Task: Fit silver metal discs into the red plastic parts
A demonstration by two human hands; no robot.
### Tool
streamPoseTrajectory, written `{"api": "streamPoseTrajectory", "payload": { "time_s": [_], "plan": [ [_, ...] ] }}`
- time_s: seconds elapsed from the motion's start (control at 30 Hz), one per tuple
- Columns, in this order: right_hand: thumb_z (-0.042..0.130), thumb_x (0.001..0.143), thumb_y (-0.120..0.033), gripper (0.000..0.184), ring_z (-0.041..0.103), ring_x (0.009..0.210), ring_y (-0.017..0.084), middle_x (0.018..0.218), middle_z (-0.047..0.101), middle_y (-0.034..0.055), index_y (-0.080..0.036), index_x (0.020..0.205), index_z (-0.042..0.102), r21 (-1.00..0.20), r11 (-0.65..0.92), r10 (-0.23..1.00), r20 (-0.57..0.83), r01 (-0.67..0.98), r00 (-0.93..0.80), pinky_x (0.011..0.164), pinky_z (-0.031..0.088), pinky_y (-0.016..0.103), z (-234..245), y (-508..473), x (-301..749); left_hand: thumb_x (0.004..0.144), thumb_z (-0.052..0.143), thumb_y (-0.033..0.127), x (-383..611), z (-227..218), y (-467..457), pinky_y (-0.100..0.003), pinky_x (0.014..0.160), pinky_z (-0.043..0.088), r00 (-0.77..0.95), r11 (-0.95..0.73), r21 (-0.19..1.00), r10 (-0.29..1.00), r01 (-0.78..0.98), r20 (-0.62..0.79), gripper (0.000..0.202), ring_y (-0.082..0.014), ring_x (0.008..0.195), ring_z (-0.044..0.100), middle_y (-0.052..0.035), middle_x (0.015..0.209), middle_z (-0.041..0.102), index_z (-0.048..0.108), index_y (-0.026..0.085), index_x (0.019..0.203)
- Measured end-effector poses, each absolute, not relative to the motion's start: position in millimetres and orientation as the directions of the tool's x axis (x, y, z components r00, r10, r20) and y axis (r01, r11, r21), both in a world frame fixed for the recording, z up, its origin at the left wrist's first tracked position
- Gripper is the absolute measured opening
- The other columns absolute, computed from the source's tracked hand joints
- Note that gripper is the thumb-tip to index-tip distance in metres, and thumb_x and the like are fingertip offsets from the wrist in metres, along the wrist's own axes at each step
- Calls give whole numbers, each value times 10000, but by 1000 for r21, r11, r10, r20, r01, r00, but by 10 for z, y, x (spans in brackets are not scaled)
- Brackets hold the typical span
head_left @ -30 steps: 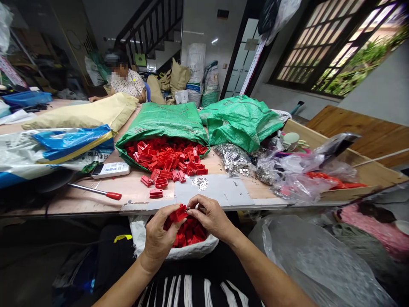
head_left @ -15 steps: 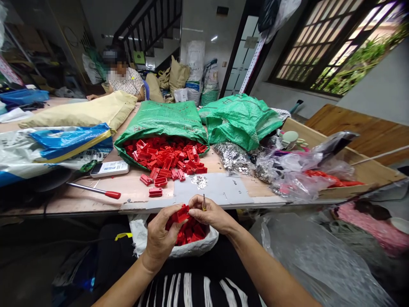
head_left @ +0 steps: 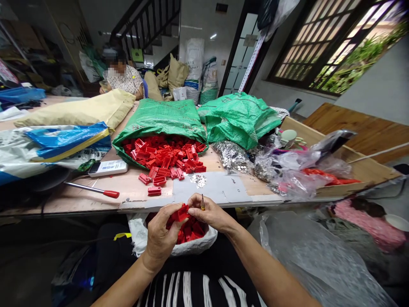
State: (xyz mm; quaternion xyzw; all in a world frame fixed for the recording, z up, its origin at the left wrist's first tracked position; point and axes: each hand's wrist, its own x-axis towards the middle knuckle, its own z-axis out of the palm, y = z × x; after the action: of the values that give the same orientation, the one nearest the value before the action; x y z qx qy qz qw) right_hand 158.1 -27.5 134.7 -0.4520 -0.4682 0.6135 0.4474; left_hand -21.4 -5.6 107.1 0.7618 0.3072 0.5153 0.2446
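Observation:
My left hand [head_left: 160,232] is closed around a small red plastic piece [head_left: 180,212], held just in front of the table edge. My right hand [head_left: 209,212] touches that piece with pinched fingers and also grips a thin pointed tool [head_left: 202,202] that sticks up between them. Below both hands a white bag [head_left: 191,246] on my lap holds more red pieces. On the table, red pieces [head_left: 162,155] spill out of an open green sack [head_left: 161,120]. A small heap of shiny metal bits [head_left: 199,180] lies on a grey sheet [head_left: 220,188].
A red-handled screwdriver [head_left: 94,190] and a white handset [head_left: 104,168] lie at the left. Yellow [head_left: 79,111], blue-white [head_left: 47,147] and second green [head_left: 239,117] sacks crowd the table, with clear bags of metal parts [head_left: 234,157] on the right. Another person [head_left: 123,76] sits at the far end.
The thin tool has come up into view in my right hand's pinch. Both hands stay at the red piece with only a small shift.

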Motion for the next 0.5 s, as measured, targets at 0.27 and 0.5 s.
{"api": "streamPoseTrajectory", "payload": {
  "time_s": [0.27, 0.5],
  "plan": [
    [730, 715, -447, 370, 492, 656, 93, 728, 550, -36, -180, 826, 500, -987, -133, 975, -114, -95, -189, 613, 397, 226, 1375, -276, 1544, 797, 665, 213, -233, 1027, -89, -305, 812, 559, 255, -630, 743, 774, 225, 580, 284, -182, 889, 688, -43, 991, 715, 614, 221, 1077],
    [691, 738, -463, 357, 351, 501, 60, 603, 437, -86, -189, 839, 485, -983, -184, 971, -178, -23, -159, 485, 283, 201, 1303, -230, 1544, 810, 646, 260, -206, 975, 5, -300, 792, 548, 280, -540, 818, 831, 200, 480, 260, -180, 880, 682, -39, 986, 704, 606, 217, 1063]
  ]
}}
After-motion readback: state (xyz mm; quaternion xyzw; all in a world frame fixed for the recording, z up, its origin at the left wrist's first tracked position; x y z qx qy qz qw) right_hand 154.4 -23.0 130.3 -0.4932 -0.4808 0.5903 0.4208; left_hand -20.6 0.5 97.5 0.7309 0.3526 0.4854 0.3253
